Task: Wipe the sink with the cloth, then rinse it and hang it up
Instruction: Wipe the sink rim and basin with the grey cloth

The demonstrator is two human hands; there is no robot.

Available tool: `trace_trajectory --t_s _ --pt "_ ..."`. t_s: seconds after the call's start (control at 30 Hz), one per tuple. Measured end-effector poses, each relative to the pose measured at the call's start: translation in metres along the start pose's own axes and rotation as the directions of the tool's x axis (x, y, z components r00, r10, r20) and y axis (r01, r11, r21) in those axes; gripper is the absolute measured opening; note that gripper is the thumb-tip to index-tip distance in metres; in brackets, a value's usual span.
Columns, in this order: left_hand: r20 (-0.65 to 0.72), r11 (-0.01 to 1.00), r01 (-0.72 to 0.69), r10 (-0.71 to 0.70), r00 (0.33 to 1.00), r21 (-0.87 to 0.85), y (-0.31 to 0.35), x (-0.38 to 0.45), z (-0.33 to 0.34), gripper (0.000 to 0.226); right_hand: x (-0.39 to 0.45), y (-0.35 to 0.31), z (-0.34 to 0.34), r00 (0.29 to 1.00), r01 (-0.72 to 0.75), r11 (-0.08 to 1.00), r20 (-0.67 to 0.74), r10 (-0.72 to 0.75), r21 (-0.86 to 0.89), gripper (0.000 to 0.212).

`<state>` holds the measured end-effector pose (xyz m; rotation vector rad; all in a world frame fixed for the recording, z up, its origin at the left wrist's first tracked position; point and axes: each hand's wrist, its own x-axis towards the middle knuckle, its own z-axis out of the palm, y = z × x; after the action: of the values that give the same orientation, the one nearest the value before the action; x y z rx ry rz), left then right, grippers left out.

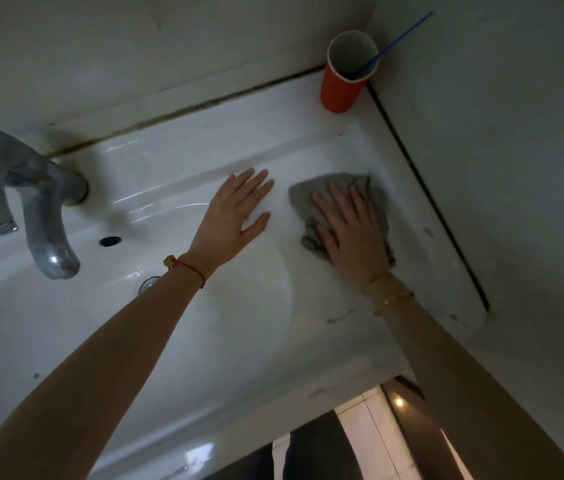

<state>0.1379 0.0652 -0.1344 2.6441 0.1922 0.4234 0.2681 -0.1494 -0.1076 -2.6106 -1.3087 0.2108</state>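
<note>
A white ceramic sink (156, 341) fills the view, its basin at lower left. A crumpled grey cloth (311, 194) lies on the sink's flat right ledge. My right hand (350, 233) presses flat on the cloth with straight fingers, covering most of it. My left hand (235, 209) rests flat on the bare ledge just left of the cloth, fingers spread and nothing in it. A red string bracelet is on the left wrist and a gold bracelet on the right.
A grey metal tap (31, 199) stands at the back left, spout over the basin. The drain (149, 284) peeks out beside my left forearm. A red cup (341, 88) holding a blue stick stands in the back right corner. Walls close in behind and to the right.
</note>
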Motion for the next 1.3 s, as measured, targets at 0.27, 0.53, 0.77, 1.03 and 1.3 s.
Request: trace_trajectory --t_s 0.27,0.53,0.77,1.03,1.3 --pt "0.009 1.000 -0.011 0.011 1.000 0.007 -0.001 0.001 0.001 0.052 -0.049 -0.026 0.007 0.990 0.136 0.991 0.047 -0.135 -0.004 0.055" --pt "0.021 1.000 -0.007 0.006 1.000 0.011 0.001 0.000 -0.001 0.052 0.003 -0.002 -0.006 0.992 -0.117 0.993 -0.046 0.118 0.030 0.056" --pt "0.074 0.999 0.002 -0.005 0.997 0.050 0.016 0.000 -0.002 0.052 -0.057 -0.020 -0.005 0.996 0.050 0.967 0.060 -0.067 0.250 0.051" --pt "0.193 0.988 -0.153 0.143 0.971 0.034 0.066 0.009 0.022 0.056 -0.091 0.043 -0.081 0.947 -0.155 0.985 -0.273 0.171 0.079 0.048" --pt "0.229 0.990 -0.125 0.109 0.967 0.057 0.073 0.008 0.033 0.059 -0.132 0.071 -0.064 0.980 -0.189 0.979 -0.084 0.182 -0.076 0.054"
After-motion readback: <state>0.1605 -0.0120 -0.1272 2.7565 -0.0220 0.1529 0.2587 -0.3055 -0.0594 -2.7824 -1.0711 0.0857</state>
